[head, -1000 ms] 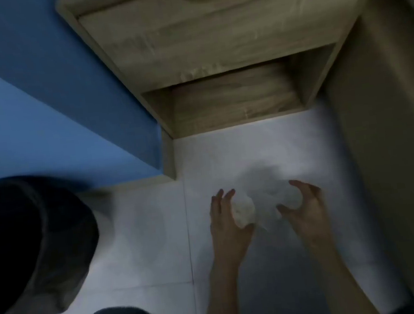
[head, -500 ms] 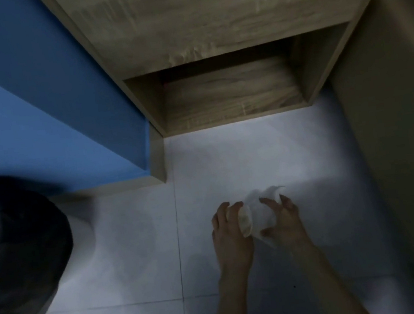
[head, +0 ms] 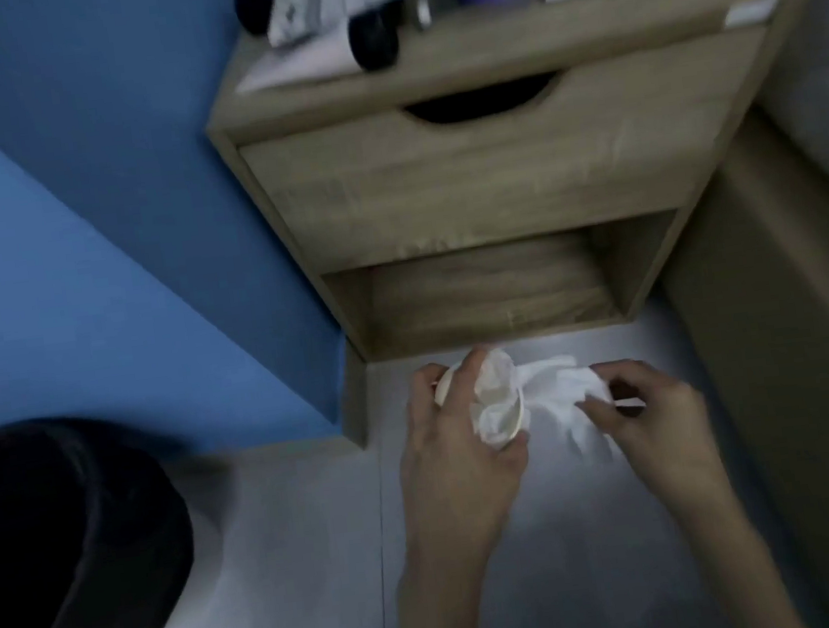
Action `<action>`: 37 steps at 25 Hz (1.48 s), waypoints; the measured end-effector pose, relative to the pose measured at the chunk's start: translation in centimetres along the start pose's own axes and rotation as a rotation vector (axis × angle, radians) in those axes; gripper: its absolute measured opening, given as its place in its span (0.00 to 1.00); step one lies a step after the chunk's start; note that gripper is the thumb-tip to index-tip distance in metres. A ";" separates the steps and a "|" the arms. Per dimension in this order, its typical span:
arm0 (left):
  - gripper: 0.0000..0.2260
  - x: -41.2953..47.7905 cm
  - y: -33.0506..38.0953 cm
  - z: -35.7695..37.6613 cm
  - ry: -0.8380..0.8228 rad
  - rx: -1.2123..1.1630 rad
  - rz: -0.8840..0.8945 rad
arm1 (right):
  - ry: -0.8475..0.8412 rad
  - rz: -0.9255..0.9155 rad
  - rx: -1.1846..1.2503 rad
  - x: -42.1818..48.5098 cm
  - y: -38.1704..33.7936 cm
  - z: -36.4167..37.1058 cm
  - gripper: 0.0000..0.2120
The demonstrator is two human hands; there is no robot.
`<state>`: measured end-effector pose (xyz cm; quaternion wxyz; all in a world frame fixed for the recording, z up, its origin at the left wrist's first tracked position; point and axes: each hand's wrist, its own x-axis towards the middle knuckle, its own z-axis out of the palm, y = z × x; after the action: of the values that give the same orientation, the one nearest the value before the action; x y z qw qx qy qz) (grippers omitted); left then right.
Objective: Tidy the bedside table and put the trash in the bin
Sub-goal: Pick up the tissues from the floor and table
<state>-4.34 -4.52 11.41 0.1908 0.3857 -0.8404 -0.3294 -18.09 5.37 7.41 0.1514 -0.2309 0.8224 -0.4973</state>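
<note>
Pale floor tiles [head: 285,561] run under the bedside table [head: 491,186], now showing its cluttered top. The left hand [head: 462,455] curls round a crumpled cup [head: 497,402]; the right hand [head: 657,420] has drawn apart, pinching a white tissue [head: 565,389]. Both scraps are gathered; the dark bin [head: 67,549] waits near left.

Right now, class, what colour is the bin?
Black, in the head view: bin.
</note>
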 end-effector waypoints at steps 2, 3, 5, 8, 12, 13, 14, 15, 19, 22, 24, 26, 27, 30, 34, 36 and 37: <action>0.29 1.9 2.9 -3.6 0.067 -0.017 0.119 | 0.039 -0.100 0.072 1.5 -4.5 -2.2 0.12; 0.28 2.7 4.2 -5.1 0.102 -0.020 0.169 | 0.048 -0.146 0.096 2.2 -6.3 -3.0 0.13; 0.27 4.9 6.7 -8.1 0.166 -0.036 0.246 | 0.099 -0.242 0.131 4.2 -9.8 -4.3 0.11; 0.28 8.5 9.9 -11.4 0.212 -0.068 0.325 | 0.224 -0.356 0.095 7.7 -14.2 -6.0 0.11; 0.26 13.6 13.6 -13.7 0.239 -0.080 0.372 | 0.319 -0.486 -0.052 12.5 -19.7 -7.8 0.10; 0.26 14.9 14.5 -13.9 0.241 -0.055 0.366 | 0.334 -0.504 -0.105 13.7 -20.7 -8.0 0.10; 0.26 16.2 15.2 -13.8 0.239 -0.027 0.354 | 0.351 -0.519 -0.164 14.8 -21.5 -8.0 0.10; 0.26 17.4 15.8 -13.6 0.231 0.000 0.346 | 0.361 -0.535 -0.216 16.0 -22.0 -7.9 0.10; 0.28 21.2 17.2 -12.4 0.146 0.070 0.327 | 0.264 -0.519 -0.417 20.6 -21.7 -6.5 0.10; 0.28 22.8 17.2 -12.0 0.120 0.082 0.293 | 0.143 -0.520 -0.500 22.4 -20.7 -5.2 0.10; 0.28 23.6 17.2 -11.8 0.106 0.073 0.284 | 0.078 -0.506 -0.556 22.8 -20.2 -4.9 0.12; 0.27 24.2 17.3 -11.7 0.109 0.067 0.287 | 0.036 -0.491 -0.516 22.7 -20.1 -5.1 0.17; 0.27 24.4 17.3 -11.6 0.115 0.063 0.294 | 0.023 -0.472 -0.463 22.5 -20.2 -5.2 0.19; 0.37 24.3 17.0 -11.3 0.114 0.087 0.317 | 0.049 -0.468 -0.342 21.6 -20.1 -5.7 0.22; 0.45 23.3 16.5 -11.4 0.164 0.179 0.308 | 0.112 -0.463 -0.357 20.8 -19.7 -6.8 0.19; 0.39 21.7 16.6 -12.2 0.250 0.144 0.330 | 0.113 -0.424 -0.343 20.1 -19.6 -7.6 0.17; 0.35 20.7 16.8 -12.8 0.297 0.093 0.343 | 0.122 -0.392 -0.339 19.8 -20.0 -8.2 0.16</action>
<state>-18.84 -17.60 33.70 0.3475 0.2900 -0.8707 -0.1925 -34.22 -7.01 28.49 -0.0385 -0.3772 0.8414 -0.3851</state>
